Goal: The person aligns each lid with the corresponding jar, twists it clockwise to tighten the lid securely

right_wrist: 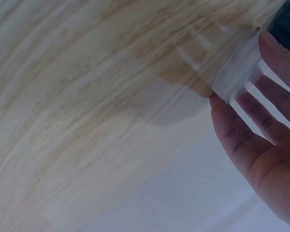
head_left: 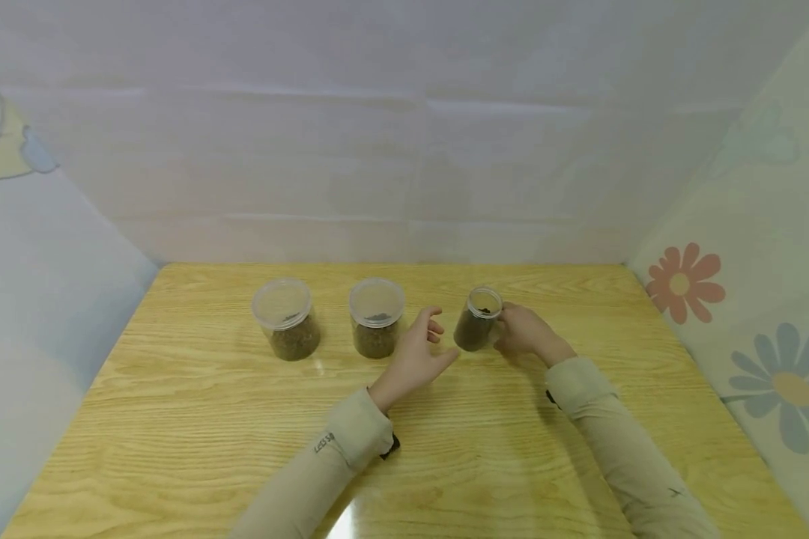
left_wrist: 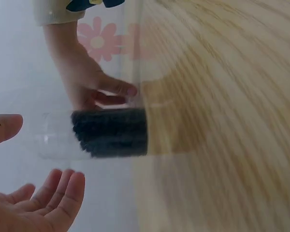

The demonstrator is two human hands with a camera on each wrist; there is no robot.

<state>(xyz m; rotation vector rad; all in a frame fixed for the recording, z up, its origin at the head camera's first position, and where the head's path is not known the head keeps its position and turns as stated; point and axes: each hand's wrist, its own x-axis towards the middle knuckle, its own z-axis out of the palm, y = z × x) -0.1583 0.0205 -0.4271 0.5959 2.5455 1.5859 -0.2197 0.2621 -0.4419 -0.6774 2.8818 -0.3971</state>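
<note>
A small clear jar [head_left: 475, 329] with dark granular contents stands on the table's right half; its top looks uncovered. Spread thumb and fingers of my left hand [head_left: 418, 355] are close to the jar's left side, apart from it, with nothing in them. To the jar's right is my right hand [head_left: 522, 333], low over the table. In the right wrist view, this hand's thumb and fingers grip a clear plastic lid [right_wrist: 237, 70] by its edge, near the tabletop. The dark-filled jar [left_wrist: 113, 133] hides part of the right hand in the left wrist view.
Two wider clear jars with lids, the left jar [head_left: 295, 337] and the middle jar [head_left: 375, 337], hold brownish contents. They stand in a row on the wooden table [head_left: 243, 434]. A pale wall covering [head_left: 377, 172] rises behind, with flower-printed panels at the right.
</note>
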